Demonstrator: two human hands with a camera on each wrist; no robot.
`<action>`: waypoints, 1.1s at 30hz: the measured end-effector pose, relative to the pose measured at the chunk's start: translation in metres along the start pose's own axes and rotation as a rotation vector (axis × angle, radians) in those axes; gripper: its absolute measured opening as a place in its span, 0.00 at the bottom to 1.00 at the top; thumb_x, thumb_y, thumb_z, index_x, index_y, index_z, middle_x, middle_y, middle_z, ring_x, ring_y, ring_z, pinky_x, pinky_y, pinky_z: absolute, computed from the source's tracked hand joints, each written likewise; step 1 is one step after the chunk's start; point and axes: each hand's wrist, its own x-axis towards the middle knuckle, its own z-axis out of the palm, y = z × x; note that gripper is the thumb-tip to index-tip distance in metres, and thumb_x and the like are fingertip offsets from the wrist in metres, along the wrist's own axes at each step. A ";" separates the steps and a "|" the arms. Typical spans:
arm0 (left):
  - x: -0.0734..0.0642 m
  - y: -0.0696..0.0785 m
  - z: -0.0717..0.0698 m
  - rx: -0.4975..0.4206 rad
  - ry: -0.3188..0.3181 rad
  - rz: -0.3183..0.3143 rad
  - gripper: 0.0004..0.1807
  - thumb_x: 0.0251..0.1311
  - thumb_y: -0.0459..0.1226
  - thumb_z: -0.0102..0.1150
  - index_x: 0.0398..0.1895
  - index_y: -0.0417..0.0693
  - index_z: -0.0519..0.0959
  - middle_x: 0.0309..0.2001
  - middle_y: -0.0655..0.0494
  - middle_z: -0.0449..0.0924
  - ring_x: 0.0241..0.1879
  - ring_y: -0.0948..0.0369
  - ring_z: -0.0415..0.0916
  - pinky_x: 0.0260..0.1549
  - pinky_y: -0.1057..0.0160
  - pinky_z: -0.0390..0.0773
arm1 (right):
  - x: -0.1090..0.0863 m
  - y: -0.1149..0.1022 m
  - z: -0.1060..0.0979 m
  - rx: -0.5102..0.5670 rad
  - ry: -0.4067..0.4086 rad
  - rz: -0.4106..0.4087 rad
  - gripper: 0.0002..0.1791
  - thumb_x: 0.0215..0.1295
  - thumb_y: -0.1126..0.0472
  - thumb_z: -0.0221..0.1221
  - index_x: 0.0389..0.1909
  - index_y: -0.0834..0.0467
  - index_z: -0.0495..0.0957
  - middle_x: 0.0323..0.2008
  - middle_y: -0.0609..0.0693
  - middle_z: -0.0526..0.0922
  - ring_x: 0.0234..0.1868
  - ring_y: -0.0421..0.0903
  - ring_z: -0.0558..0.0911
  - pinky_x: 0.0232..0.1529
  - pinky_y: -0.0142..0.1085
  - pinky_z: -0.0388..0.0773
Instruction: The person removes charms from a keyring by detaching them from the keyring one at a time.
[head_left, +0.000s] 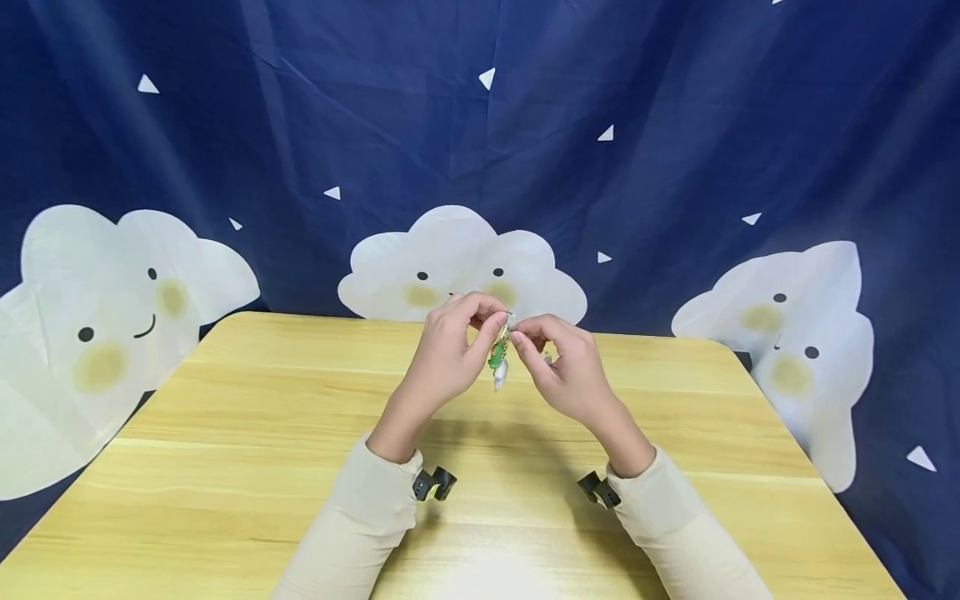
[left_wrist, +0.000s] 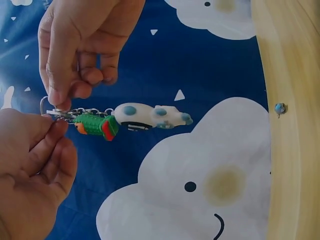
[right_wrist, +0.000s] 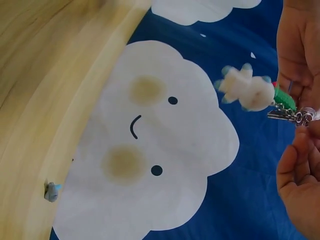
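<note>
Above the table, in the head view, my left hand [head_left: 450, 342] and right hand [head_left: 564, 367] meet at a keychain, each pinching its metal top between thumb and fingers. A thin silver ring [left_wrist: 43, 106] sticks up between the fingertips in the left wrist view. From it hang a green charm [left_wrist: 95, 124] with orange and red parts and a white animal-like charm [left_wrist: 145, 116] with blue spots, on short chains. Flat silver metal pieces [right_wrist: 282, 115] show beside the chains in the right wrist view. Fingers hide part of the ring.
A small grey-and-blue trinket [right_wrist: 51, 192] lies on the wooden table [head_left: 262, 417] near its far edge, mostly behind the right hand in the head view. Past that edge hangs a dark blue curtain [head_left: 420, 125] with white clouds. Black wrist cameras [head_left: 435, 483] sit at both cuffs.
</note>
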 end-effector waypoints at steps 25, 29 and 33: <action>0.003 0.003 -0.004 0.086 0.042 0.135 0.04 0.72 0.32 0.59 0.42 0.40 0.82 0.35 0.52 0.83 0.39 0.56 0.73 0.38 0.61 0.75 | -0.001 0.002 0.004 -0.011 -0.090 0.005 0.13 0.60 0.69 0.70 0.45 0.63 0.83 0.27 0.48 0.81 0.29 0.43 0.80 0.31 0.38 0.81; 0.003 0.003 -0.004 0.086 0.047 0.139 0.04 0.72 0.32 0.58 0.42 0.39 0.82 0.35 0.52 0.83 0.39 0.56 0.74 0.38 0.61 0.75 | -0.001 0.001 0.006 -0.030 -0.095 -0.014 0.11 0.60 0.68 0.70 0.43 0.63 0.83 0.26 0.48 0.80 0.29 0.43 0.80 0.30 0.38 0.79; 0.003 0.004 -0.004 0.085 0.047 0.135 0.04 0.72 0.32 0.58 0.42 0.39 0.82 0.35 0.52 0.83 0.39 0.56 0.73 0.38 0.61 0.75 | -0.001 0.001 0.008 -0.036 -0.076 -0.037 0.09 0.61 0.69 0.69 0.42 0.62 0.83 0.26 0.48 0.80 0.28 0.43 0.79 0.29 0.38 0.78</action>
